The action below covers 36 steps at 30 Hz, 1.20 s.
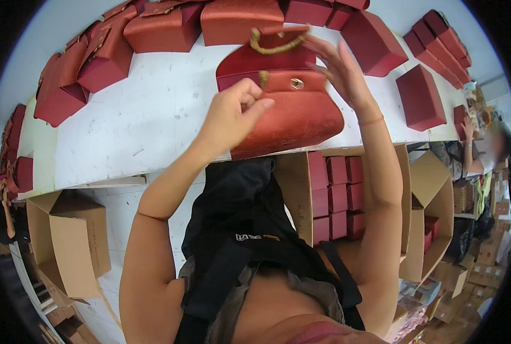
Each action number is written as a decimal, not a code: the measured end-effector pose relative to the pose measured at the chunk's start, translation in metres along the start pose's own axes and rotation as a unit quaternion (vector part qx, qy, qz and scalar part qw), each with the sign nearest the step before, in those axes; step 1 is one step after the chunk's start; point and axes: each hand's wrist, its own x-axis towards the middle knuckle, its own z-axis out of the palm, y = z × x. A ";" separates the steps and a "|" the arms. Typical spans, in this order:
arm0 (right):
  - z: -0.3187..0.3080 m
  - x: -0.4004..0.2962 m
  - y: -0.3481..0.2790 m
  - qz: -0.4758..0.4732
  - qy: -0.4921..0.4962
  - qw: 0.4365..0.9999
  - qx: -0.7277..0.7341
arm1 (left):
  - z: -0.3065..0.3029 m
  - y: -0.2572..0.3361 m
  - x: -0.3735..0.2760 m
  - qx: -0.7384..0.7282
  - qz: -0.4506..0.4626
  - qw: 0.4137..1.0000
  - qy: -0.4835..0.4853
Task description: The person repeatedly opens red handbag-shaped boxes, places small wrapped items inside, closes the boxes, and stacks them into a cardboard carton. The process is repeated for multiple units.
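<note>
Before me on the white table stands a red handbag-shaped box [287, 112] with its flap raised. A bamboo-look handle [277, 48] arches from the raised flap, and a metal clasp [297, 84] sits on the front panel. My left hand [234, 112] is at the front left of the box, fingers curled beside a short yellowish piece [263, 80]. Whether those fingers grip anything is unclear. My right hand [343, 75], blurred, is raised at the box's right side near the handle's end. Its fingers are apart and I see nothing held.
Several similar red boxes [160, 30] line the far side of the white table [152, 103]. Below the front edge, a carton [296, 202] holds red boxes. Another open carton [72, 249] stands at left. One person [474, 159] is at far right; another person's arm [8, 215] shows at far left.
</note>
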 end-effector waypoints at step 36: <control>0.062 -0.357 0.114 0.146 0.474 0.767 0.407 | 0.147 0.008 -0.077 -0.096 0.102 0.973 -0.184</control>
